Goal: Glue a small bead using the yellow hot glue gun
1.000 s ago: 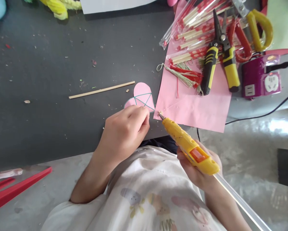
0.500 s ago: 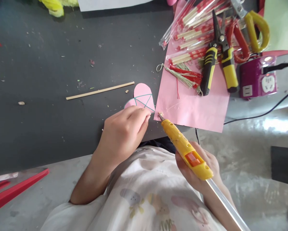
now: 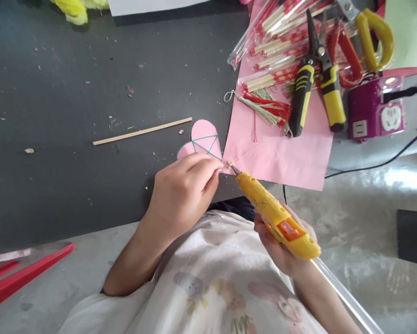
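- The left hand (image 3: pixel 183 195) has slid a little to the right over the last second. Its fingertips (image 3: pixel 219 165) were on the lower edge of the pink paper heart (image 3: pixel 203 134) and now sit at the heart's lower right tip, just beside the nozzle.
- The hot glue gun (image 3: pixel 274 213) has barely moved. Its nozzle is in the same place as before, at the lower left corner of the pink paper sheet (image 3: pixel 281 157), with a small pale blob at the tip.
- So the gap between fingertips and hot nozzle has nearly closed, and both now meet where the heart's tip and the sheet's corner come together.
- The left hand is narrow, fingers curled with thumb and forefinger drawn together. I cannot tell whether anything small is pinched between them.
- The right hand (image 3: pixel 281 257) is wrapped around the glue gun's grip, lower right of centre, with a clear glue stick (image 3: pixel 347 297) trailing out of the back.
- The heart lies flat on the dark tabletop (image 3: pixel 72 93) at mid-frame, with teal lines drawn across it. A thin wooden stick (image 3: pixel 142 131) lies just to its left, apart from it.
- Upper right, on the sheet: yellow-and-black cutters (image 3: pixel 316 79), red and green tassels (image 3: pixel 267 106) and clear packets of sticks (image 3: pixel 278 28). A purple power socket block (image 3: pixel 371 109) stands beside them.
- No brand or lettering can be read: the red print on the packets is too small, and the glue gun and socket block show no legible label.
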Demonstrator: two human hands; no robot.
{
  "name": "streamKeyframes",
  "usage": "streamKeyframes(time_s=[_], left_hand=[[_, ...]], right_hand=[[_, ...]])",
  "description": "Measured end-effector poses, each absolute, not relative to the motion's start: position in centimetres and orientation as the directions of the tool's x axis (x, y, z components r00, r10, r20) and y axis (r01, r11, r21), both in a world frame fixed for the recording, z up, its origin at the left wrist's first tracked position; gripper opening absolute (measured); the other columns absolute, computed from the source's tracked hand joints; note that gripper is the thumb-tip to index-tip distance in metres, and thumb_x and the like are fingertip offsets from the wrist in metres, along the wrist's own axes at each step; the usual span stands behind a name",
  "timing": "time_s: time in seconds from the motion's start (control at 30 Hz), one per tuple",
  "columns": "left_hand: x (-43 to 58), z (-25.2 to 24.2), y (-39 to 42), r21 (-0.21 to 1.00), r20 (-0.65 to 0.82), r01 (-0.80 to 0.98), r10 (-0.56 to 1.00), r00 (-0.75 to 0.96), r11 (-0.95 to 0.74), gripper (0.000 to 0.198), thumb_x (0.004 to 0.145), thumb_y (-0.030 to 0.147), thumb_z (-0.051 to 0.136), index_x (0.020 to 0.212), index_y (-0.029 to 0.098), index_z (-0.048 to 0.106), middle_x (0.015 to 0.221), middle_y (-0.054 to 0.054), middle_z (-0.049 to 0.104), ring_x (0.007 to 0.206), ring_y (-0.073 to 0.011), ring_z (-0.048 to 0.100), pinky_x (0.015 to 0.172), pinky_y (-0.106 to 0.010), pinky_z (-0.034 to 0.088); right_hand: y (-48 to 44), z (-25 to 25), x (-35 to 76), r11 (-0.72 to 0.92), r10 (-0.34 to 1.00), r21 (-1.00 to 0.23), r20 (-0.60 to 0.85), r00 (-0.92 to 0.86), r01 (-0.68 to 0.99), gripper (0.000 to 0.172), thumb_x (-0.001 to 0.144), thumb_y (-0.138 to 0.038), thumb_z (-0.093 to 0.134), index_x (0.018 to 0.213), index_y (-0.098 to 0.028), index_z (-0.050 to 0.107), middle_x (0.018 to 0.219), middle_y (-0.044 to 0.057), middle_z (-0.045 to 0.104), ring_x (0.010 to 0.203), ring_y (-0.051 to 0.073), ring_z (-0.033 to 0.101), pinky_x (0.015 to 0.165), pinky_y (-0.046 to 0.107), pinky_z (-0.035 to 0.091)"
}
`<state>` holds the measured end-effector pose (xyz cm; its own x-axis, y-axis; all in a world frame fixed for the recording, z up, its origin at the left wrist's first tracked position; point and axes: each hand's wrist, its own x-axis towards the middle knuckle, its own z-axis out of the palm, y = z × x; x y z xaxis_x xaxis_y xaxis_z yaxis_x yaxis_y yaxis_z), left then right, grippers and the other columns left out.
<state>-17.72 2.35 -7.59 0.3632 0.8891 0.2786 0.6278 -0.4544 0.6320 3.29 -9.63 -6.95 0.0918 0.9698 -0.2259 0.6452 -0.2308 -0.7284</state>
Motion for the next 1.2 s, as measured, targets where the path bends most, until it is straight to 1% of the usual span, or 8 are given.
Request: streamKeyframes(time_s=[0.17, 0.3, 0.4, 0.6, 0.77, 0.9, 1.07, 1.2], left_hand=[[-17.3, -7.6, 2.3, 0.656, 0.254, 0.63, 0.908, 0.334, -0.415, 0.018, 0.09, 0.014, 0.056, 0.103, 0.021, 0.067, 0.093, 0.0, 0.075, 0.079, -0.0114, 0.069, 0.075, -0.022, 0.052], [-17.2, -7.7, 2.3, 0.645, 0.258, 0.642, 0.908, 0.329, -0.415, 0.015, 0.093, 0.018, 0.055, 0.098, 0.023, 0.068, 0.096, 0.0, 0.075, 0.088, -0.0135, 0.069, 0.081, -0.024, 0.053], [-17.3, -7.6, 2.3, 0.648, 0.219, 0.656, 0.919, 0.328, -0.388, 0.014, 0.095, 0.021, 0.053, 0.094, 0.024, 0.067, 0.094, 0.0, 0.075, 0.088, -0.0133, 0.069, 0.08, -0.024, 0.052], [-17.3, -7.3, 2.2, 0.669, 0.218, 0.64, 0.923, 0.318, -0.378, 0.012, 0.093, 0.017, 0.056, 0.093, 0.022, 0.067, 0.093, 0.0, 0.074, 0.087, -0.012, 0.067, 0.08, -0.023, 0.051], [-17.3, -7.1, 2.3, 0.672, 0.218, 0.637, 0.924, 0.315, -0.376, 0.011, 0.092, 0.016, 0.057, 0.09, 0.022, 0.066, 0.091, 0.0, 0.073, 0.083, -0.0121, 0.066, 0.076, -0.023, 0.05], [-17.2, -7.2, 2.3, 0.686, 0.211, 0.63, 0.929, 0.304, -0.363, 0.011, 0.092, 0.018, 0.058, 0.088, 0.023, 0.067, 0.09, 0.0, 0.073, 0.084, -0.0123, 0.066, 0.078, -0.023, 0.051], [-16.7, -7.5, 2.1, 0.705, 0.199, 0.634, 0.947, 0.253, -0.318, 0.008, 0.089, 0.018, 0.062, 0.085, 0.021, 0.069, 0.086, 0.0, 0.072, 0.078, -0.0114, 0.066, 0.071, -0.021, 0.051], [-16.3, -7.6, 1.9, 0.692, 0.181, 0.656, 0.951, 0.249, -0.303, 0.009, 0.087, 0.015, 0.062, 0.084, 0.02, 0.069, 0.085, 0.0, 0.073, 0.076, -0.0109, 0.066, 0.068, -0.02, 0.05]], right_hand=[[-9.2, -6.5, 3.8, -0.091, 0.99, -0.707, -0.139, -0.011, 0.701, 0.012, 0.086, -0.023, 0.059, 0.097, -0.024, 0.059, 0.072, 0.002, 0.063, 0.057, 0.016, 0.062, 0.054, 0.029, 0.049], [-8.6, -6.4, 3.9, -0.047, 0.992, -0.731, -0.117, -0.056, 0.68, 0.01, 0.086, -0.022, 0.059, 0.095, -0.023, 0.058, 0.07, 0.001, 0.063, 0.057, 0.015, 0.061, 0.054, 0.028, 0.05], [-8.3, -6.4, 3.8, -0.003, 0.992, -0.725, -0.089, -0.09, 0.689, 0.01, 0.085, -0.021, 0.057, 0.095, -0.024, 0.056, 0.074, 0.001, 0.065, 0.06, 0.015, 0.064, 0.055, 0.027, 0.051], [-7.8, -5.8, 3.4, -0.011, 0.988, -0.688, -0.121, -0.1, 0.726, 0.015, 0.085, -0.019, 0.058, 0.098, -0.025, 0.054, 0.075, -0.001, 0.066, 0.055, 0.013, 0.062, 0.052, 0.023, 0.048], [-7.6, -5.5, 3.1, -0.024, 0.98, -0.657, -0.164, -0.112, 0.753, 0.02, 0.082, -0.02, 0.059, 0.102, -0.024, 0.055, 0.076, 0.0, 0.067, 0.06, 0.014, 0.064, 0.056, 0.024, 0.05], [-7.7, -5.8, 3.4, -0.058, 0.981, -0.743, -0.166, -0.1, 0.667, 0.013, 0.087, -0.022, 0.055, 0.1, -0.024, 0.057, 0.076, 0.002, 0.066, 0.061, 0.016, 0.064, 0.056, 0.027, 0.051], [-8.2, -6.2, 4.0, -0.204, 0.964, -0.847, -0.26, -0.048, 0.491, 0.003, 0.09, -0.025, 0.055, 0.092, -0.025, 0.057, 0.069, 0.002, 0.058, 0.055, 0.016, 0.058, 0.049, 0.031, 0.049], [-8.4, -6.4, 4.0, -0.24, 0.966, -0.897, -0.259, -0.001, 0.371, 0.003, 0.09, -0.026, 0.058, 0.087, -0.025, 0.058, 0.07, 0.002, 0.055, 0.056, 0.015, 0.055, 0.05, 0.031, 0.047]])
